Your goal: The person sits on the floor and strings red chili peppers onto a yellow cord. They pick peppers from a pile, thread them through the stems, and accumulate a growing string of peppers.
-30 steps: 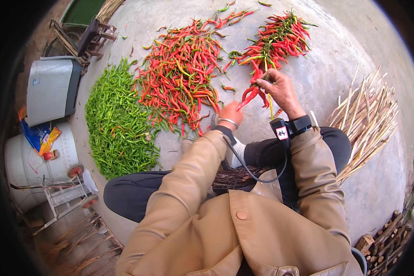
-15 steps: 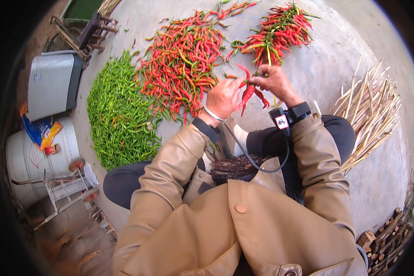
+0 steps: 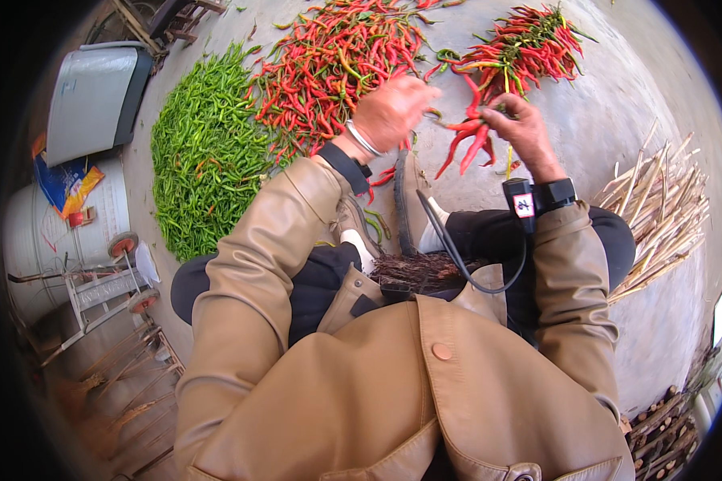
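Near: a tan jacket (image 3: 425, 385) and dark trousers (image 3: 489, 240) fill the lower view, with a clump of dark twigs (image 3: 415, 271) in the lap. Right, a pile of pale stalks (image 3: 658, 216) lies on the concrete floor (image 3: 618, 120). Above the knees, the right hand (image 3: 523, 132) has its grip clenched on a bunch of red chillies (image 3: 467, 140), long axes near vertical, tips pointing down toward the person. The left hand (image 3: 393, 108) is curled just left of the bunch; its grip cannot be told. Far: red chilli heap (image 3: 337, 56), green chilli heap (image 3: 204, 152) left
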The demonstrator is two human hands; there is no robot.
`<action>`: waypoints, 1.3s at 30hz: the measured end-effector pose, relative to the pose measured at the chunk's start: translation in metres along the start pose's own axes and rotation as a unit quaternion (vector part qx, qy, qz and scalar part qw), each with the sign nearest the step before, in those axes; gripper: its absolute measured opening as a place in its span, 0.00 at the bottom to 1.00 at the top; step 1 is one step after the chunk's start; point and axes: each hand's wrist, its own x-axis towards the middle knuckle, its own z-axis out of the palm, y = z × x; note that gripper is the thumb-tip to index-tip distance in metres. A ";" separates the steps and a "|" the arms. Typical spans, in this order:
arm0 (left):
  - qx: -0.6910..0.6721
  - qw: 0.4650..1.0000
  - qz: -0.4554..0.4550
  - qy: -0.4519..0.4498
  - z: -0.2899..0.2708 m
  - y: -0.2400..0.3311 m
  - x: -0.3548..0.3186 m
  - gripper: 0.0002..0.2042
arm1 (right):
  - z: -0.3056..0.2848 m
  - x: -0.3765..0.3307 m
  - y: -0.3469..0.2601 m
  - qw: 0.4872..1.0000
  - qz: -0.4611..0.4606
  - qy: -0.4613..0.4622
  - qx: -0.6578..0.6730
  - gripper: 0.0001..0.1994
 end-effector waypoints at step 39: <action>-0.416 0.742 -0.511 -0.124 -0.032 -0.051 -0.016 0.05 | 0.005 0.004 -0.001 0.998 -0.017 -0.043 0.051 0.04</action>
